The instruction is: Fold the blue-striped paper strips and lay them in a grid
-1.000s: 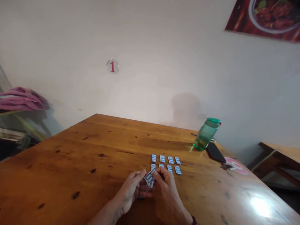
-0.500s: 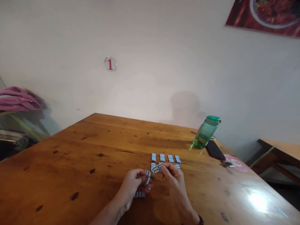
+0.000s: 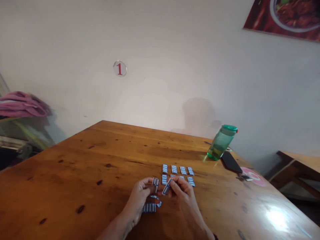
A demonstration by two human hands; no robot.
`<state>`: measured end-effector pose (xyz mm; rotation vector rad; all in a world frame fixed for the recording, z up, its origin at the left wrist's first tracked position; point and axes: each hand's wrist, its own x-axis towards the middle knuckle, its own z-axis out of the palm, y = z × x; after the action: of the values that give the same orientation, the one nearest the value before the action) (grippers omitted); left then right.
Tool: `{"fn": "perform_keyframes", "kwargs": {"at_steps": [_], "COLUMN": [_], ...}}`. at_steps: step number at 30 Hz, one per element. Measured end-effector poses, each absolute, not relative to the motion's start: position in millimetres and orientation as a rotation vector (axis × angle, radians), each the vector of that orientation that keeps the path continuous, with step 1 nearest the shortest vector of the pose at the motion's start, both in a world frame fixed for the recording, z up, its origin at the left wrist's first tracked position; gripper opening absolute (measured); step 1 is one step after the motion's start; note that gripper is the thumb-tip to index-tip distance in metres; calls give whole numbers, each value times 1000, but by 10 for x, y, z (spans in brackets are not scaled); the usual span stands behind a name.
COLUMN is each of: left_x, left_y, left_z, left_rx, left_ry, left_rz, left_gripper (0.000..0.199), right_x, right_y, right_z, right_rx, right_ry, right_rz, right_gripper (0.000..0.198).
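My left hand (image 3: pixel 136 201) is closed on a small blue-and-white card (image 3: pixel 155 183), pinched between thumb and fingers; whether more cards lie behind it I cannot tell. Close beside it, my right hand (image 3: pixel 186 198) pinches another blue-and-white card (image 3: pixel 166 187), held tilted. Both are above the near part of the wooden table. Beyond the hands lie two rows of similar cards (image 3: pixel 174 169), the nearer row partly hidden by my right hand. Under my left hand several more cards (image 3: pixel 149 208) lie together, partly covered by the fingers.
On the wooden table (image 3: pixel 87 170), a green bottle (image 3: pixel 221 143) stands at the back right. Next to it are a black phone-like slab (image 3: pixel 230 162), some keys (image 3: pixel 245 177) and a pink round sticker (image 3: pixel 256 176). A wall closes off the far side.
The card in my right hand has dropped slightly and turned steeper. My left hand's card has shifted a little up and left. More of the loose cards below shows.
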<state>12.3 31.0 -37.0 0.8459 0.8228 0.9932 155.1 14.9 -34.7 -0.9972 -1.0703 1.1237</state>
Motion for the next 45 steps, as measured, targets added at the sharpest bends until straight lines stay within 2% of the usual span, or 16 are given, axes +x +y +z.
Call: {"fn": "perform_keyframes", "kwargs": {"at_steps": [11,13,18,21,33,45], "left_x": [187,193,180,155,168,176], "left_y": [381,371,290,247,210,211], "left_z": [-517,-505,-368,-295,-252,-232], "left_rx": [1038,1110,1161,1105,909,914], "left_ry": [920,910,809,708,541,523], "left_rz": [1041,1036,912,823,740,732], "left_gripper": [40,39,34,27,20,23], "right_x": [1393,1390,1463,1505,1551,1538], "right_y": [72,77,123,141,129,117], "right_z": [-317,-336,-397,-402,-299,-269], "right_rx": [-1034,-1087,-1257,-1298,-1306,-1337], "right_ry": [-1312,-1333,-1390,-1415,-1557,-1483], "right_rz": [1244,1214,796,676,505,581], "right_gripper": [35,34,19,14,11,13]}}
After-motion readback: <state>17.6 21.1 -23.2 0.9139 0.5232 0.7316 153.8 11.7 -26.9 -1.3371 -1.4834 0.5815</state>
